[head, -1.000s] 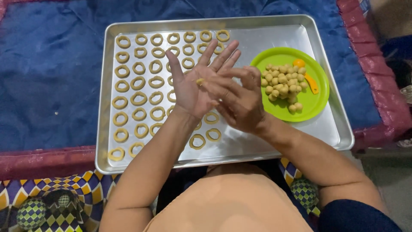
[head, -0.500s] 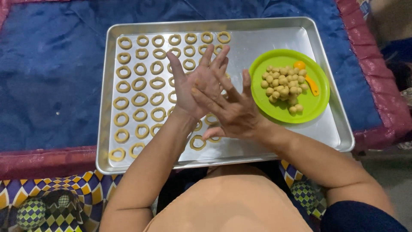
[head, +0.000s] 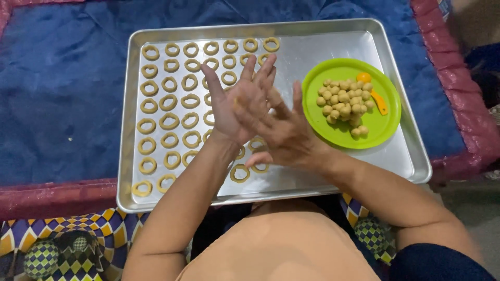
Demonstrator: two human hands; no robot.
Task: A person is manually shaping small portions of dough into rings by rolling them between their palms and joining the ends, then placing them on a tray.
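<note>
Dough [head: 237,101] is being rolled between the flattened, open palms of the left hand [head: 234,106] and right hand [head: 284,132] above the middle of the metal tray [head: 323,47], where light, even pressure is being judged best.

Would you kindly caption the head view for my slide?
Left hand and right hand pressed palm to palm above a metal tray of dough rings.

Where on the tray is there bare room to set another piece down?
Bare metal shows on the tray between the dough rings and the green plate, and along the near edge below the plate. The left half is crowded with rings; the left hand and right hand cover the middle.
</note>
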